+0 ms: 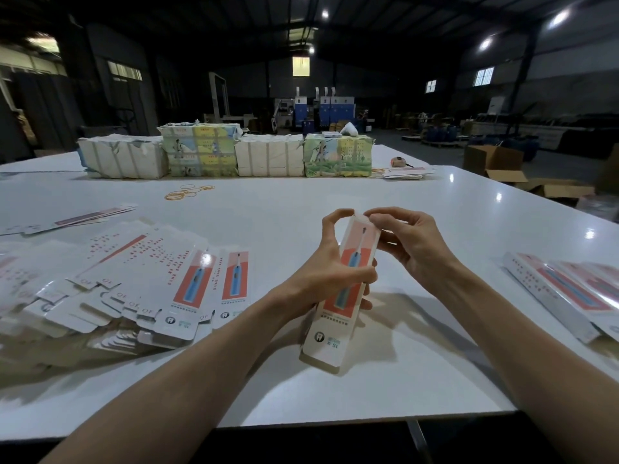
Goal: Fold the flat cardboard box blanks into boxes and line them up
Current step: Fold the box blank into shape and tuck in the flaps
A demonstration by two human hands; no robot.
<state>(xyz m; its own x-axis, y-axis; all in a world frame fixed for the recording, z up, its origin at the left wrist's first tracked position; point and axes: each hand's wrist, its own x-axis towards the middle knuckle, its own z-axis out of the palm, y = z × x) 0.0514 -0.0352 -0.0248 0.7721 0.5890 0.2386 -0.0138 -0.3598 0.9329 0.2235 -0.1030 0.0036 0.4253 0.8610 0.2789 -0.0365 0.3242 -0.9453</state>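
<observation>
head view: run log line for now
left hand grips long white-and-red cardboard box | right hand pinches its top flap | flat blanks piled left

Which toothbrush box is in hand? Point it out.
The centre box: left hand grips its middle, right hand pinches its top end. The rest lie on the table in a left pile and right pile.

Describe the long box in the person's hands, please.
The box is long, narrow, apparently thin glossy white cardboard. Its front shows a blue electric toothbrush on a red and pale pink panel, with a round tooth logo and small print near the bottom. It is opened into a tube and tilted, top end away from the person. The left hand grips its middle; the right hand pinches the top end. Its near end sits low over the white table; contact is unclear.
</observation>
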